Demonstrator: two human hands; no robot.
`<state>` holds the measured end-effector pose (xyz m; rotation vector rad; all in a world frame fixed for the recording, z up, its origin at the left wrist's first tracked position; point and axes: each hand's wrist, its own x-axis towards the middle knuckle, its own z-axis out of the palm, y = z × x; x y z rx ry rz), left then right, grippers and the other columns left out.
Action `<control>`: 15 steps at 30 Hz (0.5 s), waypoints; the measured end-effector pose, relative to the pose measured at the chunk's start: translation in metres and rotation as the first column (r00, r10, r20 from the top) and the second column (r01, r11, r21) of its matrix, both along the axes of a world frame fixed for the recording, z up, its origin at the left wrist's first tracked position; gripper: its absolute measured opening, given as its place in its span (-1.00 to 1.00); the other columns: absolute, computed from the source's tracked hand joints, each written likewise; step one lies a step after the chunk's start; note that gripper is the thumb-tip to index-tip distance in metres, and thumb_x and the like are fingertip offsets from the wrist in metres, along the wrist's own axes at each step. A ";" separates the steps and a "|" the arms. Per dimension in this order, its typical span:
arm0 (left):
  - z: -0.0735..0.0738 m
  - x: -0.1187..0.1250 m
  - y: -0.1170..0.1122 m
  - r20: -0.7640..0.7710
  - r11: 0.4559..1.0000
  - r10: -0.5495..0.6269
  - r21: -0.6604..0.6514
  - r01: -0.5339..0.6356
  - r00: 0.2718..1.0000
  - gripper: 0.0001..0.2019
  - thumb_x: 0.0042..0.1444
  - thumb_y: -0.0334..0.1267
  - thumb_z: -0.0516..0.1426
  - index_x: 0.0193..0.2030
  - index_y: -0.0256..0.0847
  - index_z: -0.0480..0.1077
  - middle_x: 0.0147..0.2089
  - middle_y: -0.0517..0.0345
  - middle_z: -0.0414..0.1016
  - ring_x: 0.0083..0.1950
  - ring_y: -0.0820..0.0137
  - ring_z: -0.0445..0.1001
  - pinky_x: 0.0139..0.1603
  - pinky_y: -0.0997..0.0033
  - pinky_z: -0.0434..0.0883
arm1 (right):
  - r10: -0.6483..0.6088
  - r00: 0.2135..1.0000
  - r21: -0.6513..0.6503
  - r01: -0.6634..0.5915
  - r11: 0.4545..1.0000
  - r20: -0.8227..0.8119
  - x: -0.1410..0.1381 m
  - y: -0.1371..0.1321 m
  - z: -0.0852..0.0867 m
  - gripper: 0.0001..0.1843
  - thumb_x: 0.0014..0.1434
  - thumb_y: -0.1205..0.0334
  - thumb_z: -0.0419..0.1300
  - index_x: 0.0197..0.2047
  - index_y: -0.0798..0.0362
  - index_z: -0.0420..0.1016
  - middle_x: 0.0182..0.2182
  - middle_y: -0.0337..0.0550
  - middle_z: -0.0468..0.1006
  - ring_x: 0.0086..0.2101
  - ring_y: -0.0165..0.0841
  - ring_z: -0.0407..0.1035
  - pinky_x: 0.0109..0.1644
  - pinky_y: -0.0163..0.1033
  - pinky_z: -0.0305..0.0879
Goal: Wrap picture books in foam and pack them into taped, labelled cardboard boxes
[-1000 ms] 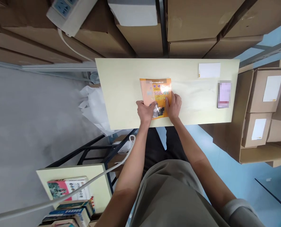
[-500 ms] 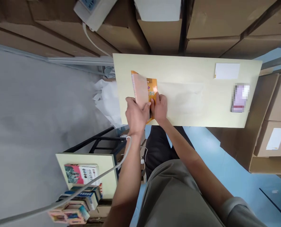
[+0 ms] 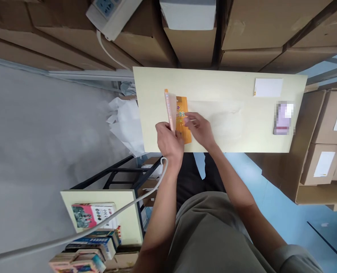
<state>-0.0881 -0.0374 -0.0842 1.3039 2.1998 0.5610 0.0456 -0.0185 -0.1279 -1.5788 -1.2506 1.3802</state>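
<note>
An orange-covered paperback book (image 3: 181, 119) with pale pinkish pages is partly open above the cream tabletop. My left hand (image 3: 170, 142) grips it near its lower end, with the pages standing up beside the orange cover. My right hand (image 3: 201, 131) is at the cover's right edge, its fingers apart and slightly bent. Its fingertips are close to the cover, and whether they touch it I cannot tell. A thin whitish sheet (image 3: 228, 117) lies on the table to the right of the book.
The narrow cream table (image 3: 214, 85) carries a white card (image 3: 268, 87) and a blurred purple item (image 3: 283, 118) on the right. Cardboard boxes (image 3: 189, 47) line the back. A grey cable (image 3: 120, 209) crosses my left forearm. More books (image 3: 94, 242) are stacked lower left.
My right hand has loosened from the book and shifted right, its fingers spreading. My left hand has moved slightly right and down, and the raised pages stand more edge-on.
</note>
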 end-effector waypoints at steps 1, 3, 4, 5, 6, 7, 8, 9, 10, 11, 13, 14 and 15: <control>0.002 0.005 -0.002 0.025 1.000 -0.003 0.024 0.002 1.000 -0.71 0.34 -0.30 0.30 -0.03 -0.01 0.23 -0.03 0.06 0.42 0.03 0.09 0.58 0.06 0.11 0.56 | 0.015 1.000 0.006 -0.015 1.000 0.012 -0.008 0.001 0.011 -0.53 0.58 -0.25 0.18 0.28 -0.13 0.61 -0.02 -0.10 0.74 -0.14 -0.25 0.70 -0.04 -0.13 0.68; 0.008 0.018 -0.008 0.080 0.999 -0.019 0.048 0.015 0.997 -0.75 0.42 -0.16 0.30 -0.01 -0.02 0.27 -0.04 0.05 0.45 0.02 0.10 0.57 0.03 0.12 0.57 | 0.016 0.995 0.019 -0.018 1.000 0.104 -0.017 0.005 0.030 -0.56 0.55 -0.21 0.24 0.27 -0.13 0.59 -0.03 -0.11 0.72 -0.16 -0.24 0.67 -0.04 -0.11 0.66; 0.011 0.026 -0.010 0.118 0.998 -0.039 0.051 0.033 0.992 -0.75 0.42 -0.13 0.31 0.02 -0.03 0.29 -0.02 0.03 0.46 0.02 0.11 0.57 0.02 0.13 0.57 | 0.001 0.986 0.028 -0.006 1.000 0.169 -0.017 0.007 0.036 -0.59 0.55 -0.16 0.24 0.25 -0.11 0.58 -0.07 -0.12 0.71 -0.18 -0.24 0.65 -0.05 -0.11 0.64; 0.013 0.032 -0.013 0.169 0.996 -0.076 0.052 0.068 0.983 -0.73 0.40 -0.13 0.33 0.05 -0.04 0.32 0.02 0.01 0.48 0.03 0.13 0.58 0.02 0.15 0.58 | -0.018 0.972 0.038 0.009 0.999 0.236 -0.012 0.009 0.039 -0.65 0.56 -0.11 0.22 0.19 -0.09 0.57 -0.12 -0.13 0.69 -0.22 -0.25 0.62 -0.07 -0.12 0.61; 0.014 0.038 -0.015 0.236 0.991 -0.134 0.055 0.125 0.963 -0.68 0.35 -0.16 0.36 0.11 -0.05 0.35 0.07 -0.01 0.50 0.05 0.14 0.59 0.03 0.16 0.59 | -0.036 0.954 0.046 0.023 0.999 0.297 -0.003 0.011 0.039 -0.72 0.57 -0.05 0.19 0.11 -0.07 0.57 -0.20 -0.16 0.65 -0.27 -0.27 0.58 -0.11 -0.14 0.57; 0.014 0.041 -0.017 0.309 0.978 -0.210 0.064 0.201 0.927 -0.61 0.30 -0.20 0.39 0.17 -0.06 0.38 0.13 -0.03 0.51 0.09 0.14 0.60 0.08 0.16 0.60 | -0.049 0.936 0.051 0.034 0.998 0.348 0.010 0.012 0.037 -0.77 0.57 0.01 0.16 0.01 -0.06 0.55 -0.28 -0.20 0.60 -0.33 -0.29 0.52 -0.16 -0.16 0.52; 0.011 0.041 -0.017 0.374 0.957 -0.287 0.077 0.279 0.882 -0.54 0.25 -0.23 0.41 0.22 -0.05 0.40 0.20 -0.05 0.51 0.17 0.13 0.61 0.15 0.14 0.61 | -0.058 0.920 0.056 0.040 0.998 0.388 0.025 0.013 0.033 -0.79 0.56 0.06 0.14 -0.10 -0.06 0.51 -0.37 -0.25 0.52 -0.39 -0.32 0.44 -0.22 -0.18 0.47; 0.006 0.040 -0.016 0.417 0.937 -0.344 0.090 0.339 0.841 -0.49 0.23 -0.25 0.42 0.27 -0.04 0.42 0.26 -0.07 0.51 0.26 0.10 0.59 0.24 0.10 0.60 | -0.063 0.908 0.055 0.045 0.998 0.415 0.042 0.014 0.027 -0.77 0.55 0.10 0.13 -0.20 -0.07 0.45 -0.43 -0.29 0.43 -0.45 -0.35 0.34 -0.26 -0.19 0.40; -0.002 0.037 -0.014 0.434 0.925 -0.370 0.092 0.368 0.821 -0.46 0.22 -0.25 0.42 0.31 -0.04 0.43 0.31 -0.08 0.51 0.35 0.07 0.56 0.33 0.05 0.57 | -0.067 0.899 0.053 0.048 0.997 0.432 0.059 0.014 0.019 -0.74 0.53 0.12 0.13 -0.27 -0.08 0.38 -0.48 -0.33 0.34 -0.48 -0.38 0.24 -0.30 -0.21 0.34; -0.013 0.032 -0.012 0.429 0.927 -0.363 0.078 0.366 0.827 -0.46 0.23 -0.24 0.41 0.32 -0.03 0.44 0.34 -0.10 0.51 0.42 0.04 0.51 0.40 -0.01 0.54 | -0.068 0.893 0.055 0.048 0.997 0.445 0.074 0.014 0.010 -0.71 0.52 0.14 0.13 -0.31 -0.09 0.32 -0.50 -0.36 0.27 -0.50 -0.40 0.16 -0.33 -0.22 0.28; -0.038 0.023 -0.005 0.379 0.968 -0.233 0.001 0.252 0.896 -0.51 0.28 -0.24 0.37 0.33 -0.07 0.46 0.36 -0.15 0.50 0.44 0.01 0.49 0.41 -0.07 0.52 | -0.071 0.888 0.051 0.054 0.997 0.455 0.096 0.012 -0.011 -0.67 0.53 0.12 0.10 -0.34 -0.11 0.22 -0.51 -0.39 0.15 -0.49 -0.41 0.05 -0.37 -0.23 0.18; -0.051 0.020 -0.002 0.371 0.980 -0.158 -0.053 0.190 0.915 -0.53 0.29 -0.25 0.35 0.32 -0.09 0.47 0.33 -0.17 0.51 0.38 0.02 0.53 0.38 -0.06 0.55 | -0.075 0.887 0.047 0.060 0.997 0.456 0.103 0.011 -0.022 -0.65 0.55 0.10 0.09 -0.34 -0.12 0.20 -0.51 -0.40 0.12 -0.49 -0.40 0.03 -0.38 -0.23 0.16; -0.063 0.018 0.000 0.378 0.983 -0.104 -0.102 0.153 0.920 -0.55 0.30 -0.26 0.34 0.31 -0.10 0.48 0.28 -0.16 0.52 0.30 0.05 0.58 0.33 -0.03 0.57 | -0.083 0.886 0.045 0.070 0.997 0.457 0.106 0.010 -0.032 -0.64 0.57 0.06 0.07 -0.33 -0.13 0.19 -0.50 -0.40 0.10 -0.48 -0.39 0.02 -0.38 -0.23 0.16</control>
